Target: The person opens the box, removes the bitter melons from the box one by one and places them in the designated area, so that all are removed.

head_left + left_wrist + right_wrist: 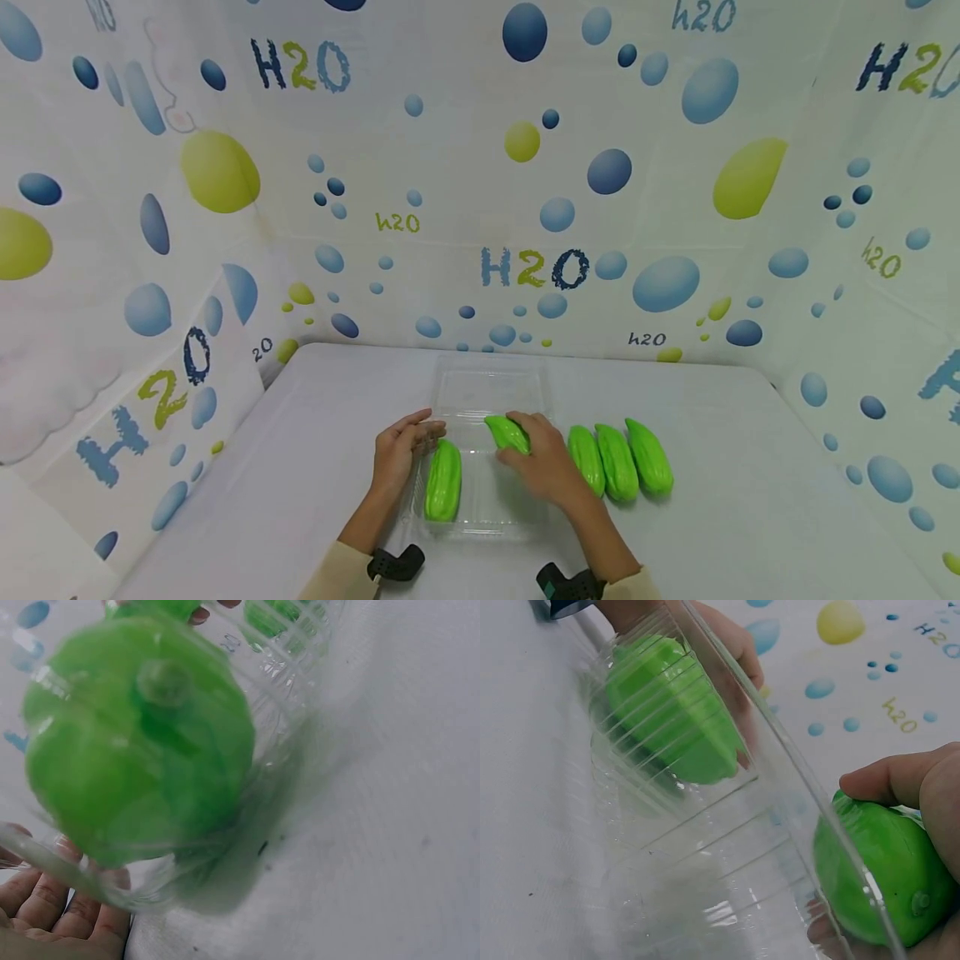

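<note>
My right hand (542, 462) holds a long, lobed green vegetable (508, 433) with a tapered tip above the right part of a clear plastic clamshell box (487, 529). In the right wrist view, thumb and fingers curl round that vegetable (881, 870), whose stem nub shows. A second green vegetable (443, 483) lies lengthwise along the left side inside the box. My left hand (401, 450) rests at the box's left rim, its fingers fairly straight against the plastic. The left wrist view shows these fingers (75, 911) below the box's edge, partly behind clear plastic.
Three more green vegetables (619, 462) lie side by side on the white table (712, 533), right of the box. The box's open lid (491, 387) extends towards the back. A patterned cloth wall (450, 167) stands behind the table.
</note>
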